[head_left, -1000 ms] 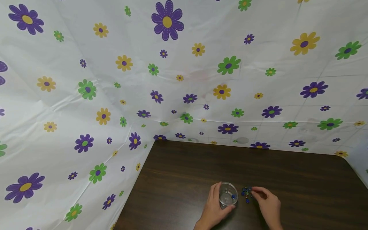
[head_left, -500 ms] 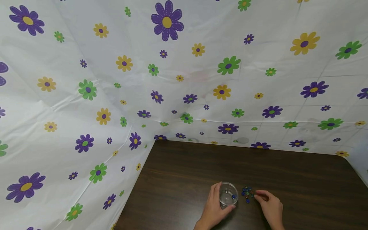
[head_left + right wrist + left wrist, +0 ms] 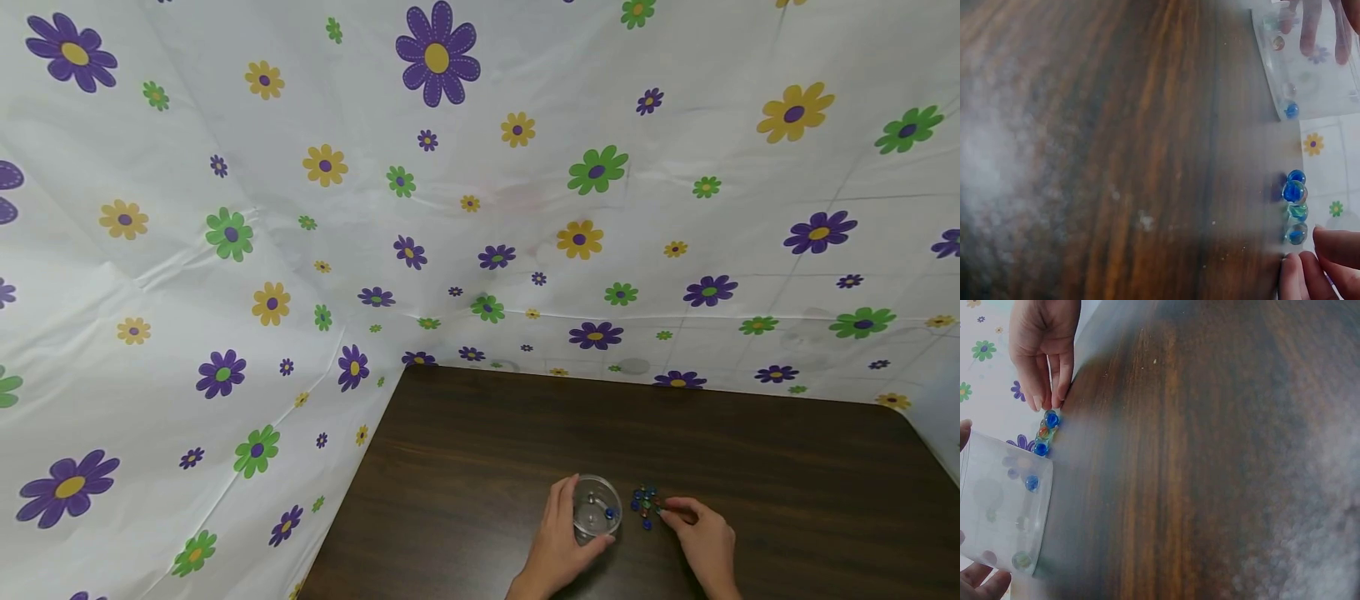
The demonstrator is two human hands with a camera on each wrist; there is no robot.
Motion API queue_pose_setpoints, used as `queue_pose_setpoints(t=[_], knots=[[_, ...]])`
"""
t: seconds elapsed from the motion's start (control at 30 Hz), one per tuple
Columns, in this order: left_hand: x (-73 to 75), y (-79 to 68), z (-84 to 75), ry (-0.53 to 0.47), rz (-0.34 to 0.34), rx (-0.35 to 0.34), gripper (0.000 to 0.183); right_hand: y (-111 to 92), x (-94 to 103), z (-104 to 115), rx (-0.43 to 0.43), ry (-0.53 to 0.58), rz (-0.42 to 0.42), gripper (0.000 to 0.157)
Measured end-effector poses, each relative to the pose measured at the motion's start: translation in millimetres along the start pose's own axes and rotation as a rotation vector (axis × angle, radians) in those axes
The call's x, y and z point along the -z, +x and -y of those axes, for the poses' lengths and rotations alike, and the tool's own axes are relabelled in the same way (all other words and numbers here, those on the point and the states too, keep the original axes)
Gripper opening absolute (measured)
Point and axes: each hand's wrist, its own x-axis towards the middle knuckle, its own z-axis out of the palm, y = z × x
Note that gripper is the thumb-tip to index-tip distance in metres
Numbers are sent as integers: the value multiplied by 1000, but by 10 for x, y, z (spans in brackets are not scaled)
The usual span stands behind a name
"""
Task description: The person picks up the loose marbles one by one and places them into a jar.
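Note:
In the head view my left hand (image 3: pixel 558 533) grips a clear plastic cup (image 3: pixel 597 537), fingers on its far left side and thumb at the near side. A few marbles lie in its bottom, among them a blue marble (image 3: pixel 610 513). Right of the cup, several glass marbles (image 3: pixel 646 505), mostly blue and green, sit in a tight cluster on the table. My right hand (image 3: pixel 705 537) is at the cluster's right edge, thumb and fingers loosely bent and apart. The right wrist view has the fingertips (image 3: pixel 1291 265) right beside the end marble (image 3: pixel 1296 234); no marble shows between them.
The dark wood table (image 3: pixel 487 450) extends beyond the cup and marbles to its back edge. A white sheet (image 3: pixel 487 167) printed with purple, yellow and green flowers hangs behind the table and along its left side.
My right hand drew back a little to the right from the marbles, then returned slightly left to their edge. The left hand and the cup have stayed in place.

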Motion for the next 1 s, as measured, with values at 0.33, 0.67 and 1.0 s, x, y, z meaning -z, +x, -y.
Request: queue_pose_setpoints(t=[0.33,0.67,1.0], knots=[[18,10,-22,-15,26,26,90,7,-10,12,38,-30,-14,19],[12,0,-19,-16,16,12,89,25,-37,5,53,-31,-11,19],[10,-1,-18,-8,12,15,89,51,-66,-4,87,-39,-21,18]])
